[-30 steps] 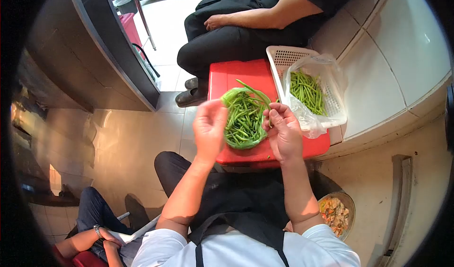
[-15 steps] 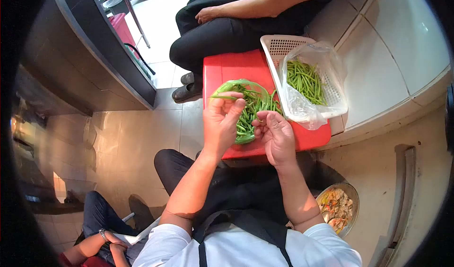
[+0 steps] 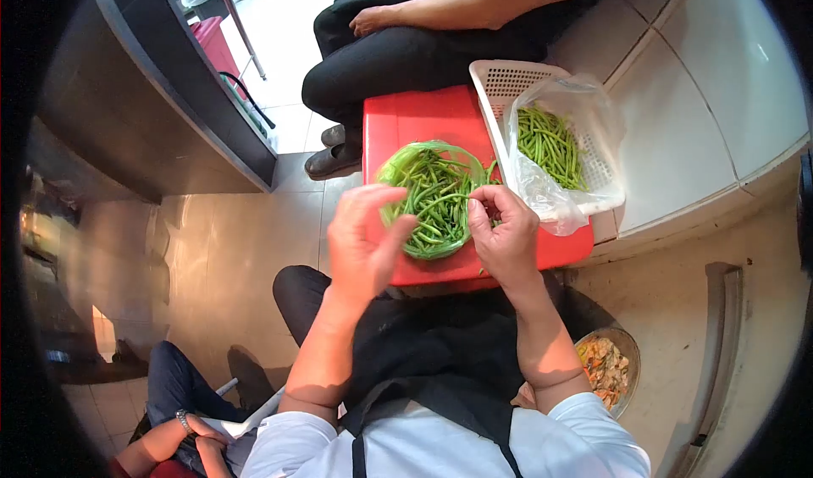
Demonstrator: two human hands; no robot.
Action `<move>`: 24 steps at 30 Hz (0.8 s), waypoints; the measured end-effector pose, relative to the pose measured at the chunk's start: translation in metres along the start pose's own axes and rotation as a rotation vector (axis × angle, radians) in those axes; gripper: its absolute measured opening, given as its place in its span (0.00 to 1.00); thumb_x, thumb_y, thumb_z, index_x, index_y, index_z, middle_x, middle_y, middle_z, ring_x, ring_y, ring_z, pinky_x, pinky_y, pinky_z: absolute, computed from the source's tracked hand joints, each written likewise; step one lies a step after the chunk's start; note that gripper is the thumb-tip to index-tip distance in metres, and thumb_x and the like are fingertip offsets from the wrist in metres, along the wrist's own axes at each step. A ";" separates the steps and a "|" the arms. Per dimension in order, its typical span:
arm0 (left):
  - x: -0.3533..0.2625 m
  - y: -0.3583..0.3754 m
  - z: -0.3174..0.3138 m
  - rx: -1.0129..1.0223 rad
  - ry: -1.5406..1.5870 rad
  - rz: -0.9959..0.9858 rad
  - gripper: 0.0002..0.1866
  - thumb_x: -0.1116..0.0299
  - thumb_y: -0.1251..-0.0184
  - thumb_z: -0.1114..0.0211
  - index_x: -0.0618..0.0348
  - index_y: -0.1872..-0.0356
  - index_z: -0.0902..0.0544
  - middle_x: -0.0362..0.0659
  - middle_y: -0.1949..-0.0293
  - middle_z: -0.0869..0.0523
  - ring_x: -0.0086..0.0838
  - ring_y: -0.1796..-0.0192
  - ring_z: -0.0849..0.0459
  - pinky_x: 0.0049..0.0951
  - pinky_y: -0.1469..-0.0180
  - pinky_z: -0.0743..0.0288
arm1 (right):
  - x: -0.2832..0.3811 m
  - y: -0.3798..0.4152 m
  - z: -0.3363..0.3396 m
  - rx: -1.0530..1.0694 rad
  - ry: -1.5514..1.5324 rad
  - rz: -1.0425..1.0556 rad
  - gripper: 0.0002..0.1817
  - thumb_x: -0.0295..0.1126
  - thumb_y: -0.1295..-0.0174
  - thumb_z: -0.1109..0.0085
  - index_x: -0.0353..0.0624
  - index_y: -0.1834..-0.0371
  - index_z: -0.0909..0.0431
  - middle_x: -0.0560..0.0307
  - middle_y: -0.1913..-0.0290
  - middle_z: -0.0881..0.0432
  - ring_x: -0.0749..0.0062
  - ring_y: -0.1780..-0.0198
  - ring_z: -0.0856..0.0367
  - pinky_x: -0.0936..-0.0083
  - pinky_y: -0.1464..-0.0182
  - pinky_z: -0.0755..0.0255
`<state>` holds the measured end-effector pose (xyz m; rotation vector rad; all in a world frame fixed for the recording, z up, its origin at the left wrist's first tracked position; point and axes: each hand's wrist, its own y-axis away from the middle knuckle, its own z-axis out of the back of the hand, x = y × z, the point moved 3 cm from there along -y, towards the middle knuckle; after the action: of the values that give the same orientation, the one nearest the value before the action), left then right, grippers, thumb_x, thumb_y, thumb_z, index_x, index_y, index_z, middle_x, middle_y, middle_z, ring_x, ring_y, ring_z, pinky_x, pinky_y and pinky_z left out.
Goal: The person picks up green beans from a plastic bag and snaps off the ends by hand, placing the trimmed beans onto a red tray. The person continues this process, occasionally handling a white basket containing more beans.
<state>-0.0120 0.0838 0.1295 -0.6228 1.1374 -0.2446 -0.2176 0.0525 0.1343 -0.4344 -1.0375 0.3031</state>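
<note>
A green plastic bag [image 3: 392,173] full of green bean pieces [image 3: 430,203] sits spread open on a red stool top [image 3: 415,118]. My left hand [image 3: 362,237] is over the bag's left edge, slightly blurred, its thumb and fingers apart and nothing visible between them. On the other side, my right hand [image 3: 508,232] has thumb and forefinger pinched on the end of a green bean [image 3: 457,197], which points left over the pile. Long green beans [image 3: 549,146] lie in a clear plastic bag [image 3: 533,192] inside a white basket [image 3: 491,127] beyond my right hand.
Across the stool a person in black trousers [image 3: 381,71] sits close by. Another seated person's hands [image 3: 203,436] are at lower left. Near my right elbow stands a metal bowl of food scraps [image 3: 611,368]. A tiled wall [image 3: 703,105] runs along the right.
My left hand has opened from its pinch on a green bean and moved left and down. My right hand has shifted slightly right and turned, still pinching. More of the bag shows.
</note>
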 end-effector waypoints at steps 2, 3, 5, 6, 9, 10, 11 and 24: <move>-0.023 -0.007 -0.011 0.024 -0.119 -0.128 0.15 0.71 0.43 0.23 0.55 0.54 0.13 0.46 0.56 0.14 0.42 0.52 0.17 0.33 0.48 0.28 | 0.015 -0.003 0.000 -0.007 0.029 0.086 0.03 0.25 0.37 0.36 0.39 0.62 0.19 0.50 0.68 0.17 0.56 0.69 0.17 0.64 0.65 0.24; -0.028 -0.007 -0.016 0.032 -0.161 -0.147 0.15 0.71 0.43 0.23 0.55 0.54 0.13 0.46 0.56 0.13 0.42 0.53 0.17 0.35 0.49 0.28 | 0.019 -0.001 0.000 0.003 0.056 0.116 0.04 0.25 0.38 0.36 0.40 0.61 0.19 0.50 0.68 0.17 0.54 0.67 0.18 0.63 0.63 0.24; -0.027 -0.008 -0.026 0.014 -0.205 -0.190 0.14 0.70 0.43 0.23 0.54 0.55 0.13 0.42 0.59 0.14 0.40 0.55 0.18 0.38 0.53 0.30 | 0.024 0.001 0.002 0.012 0.113 0.180 0.05 0.25 0.38 0.35 0.41 0.61 0.19 0.50 0.67 0.18 0.51 0.65 0.18 0.59 0.61 0.25; -0.027 -0.007 -0.027 0.014 -0.224 -0.201 0.13 0.70 0.42 0.24 0.54 0.56 0.13 0.41 0.60 0.14 0.39 0.55 0.18 0.38 0.53 0.31 | 0.026 0.002 0.003 0.023 0.131 0.200 0.05 0.25 0.39 0.35 0.41 0.60 0.20 0.50 0.67 0.18 0.50 0.65 0.18 0.58 0.60 0.25; -0.030 -0.007 -0.030 0.025 -0.276 -0.251 0.12 0.70 0.42 0.25 0.53 0.56 0.13 0.39 0.62 0.15 0.37 0.57 0.19 0.37 0.54 0.32 | 0.031 0.004 0.006 0.048 0.200 0.269 0.06 0.26 0.39 0.35 0.42 0.61 0.20 0.50 0.67 0.19 0.50 0.63 0.19 0.57 0.59 0.26; -0.030 -0.007 -0.031 0.036 -0.291 -0.276 0.11 0.71 0.42 0.26 0.53 0.57 0.14 0.38 0.62 0.16 0.37 0.57 0.19 0.37 0.54 0.32 | 0.032 0.004 0.007 0.066 0.223 0.297 0.06 0.26 0.40 0.35 0.42 0.61 0.20 0.50 0.67 0.19 0.50 0.63 0.19 0.57 0.59 0.26; -0.031 -0.008 -0.032 0.046 -0.307 -0.302 0.11 0.71 0.42 0.26 0.53 0.58 0.14 0.38 0.62 0.16 0.36 0.57 0.19 0.37 0.54 0.33 | 0.031 0.003 0.008 0.085 0.246 0.326 0.06 0.26 0.40 0.35 0.41 0.60 0.20 0.50 0.67 0.19 0.51 0.62 0.19 0.57 0.58 0.26; -0.020 0.030 -0.056 0.166 -0.293 -0.192 0.09 0.79 0.41 0.31 0.59 0.60 0.18 0.46 0.60 0.17 0.45 0.57 0.21 0.42 0.52 0.30 | -0.026 0.062 -0.024 0.069 -0.751 -0.504 0.03 0.25 0.31 0.40 0.39 0.60 0.18 0.71 0.68 0.22 0.90 0.68 0.29 0.83 0.67 0.32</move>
<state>-0.0752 0.0992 0.1121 -0.5983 0.7671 -0.3949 -0.2110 0.0908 0.0741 0.0339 -1.8169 0.0367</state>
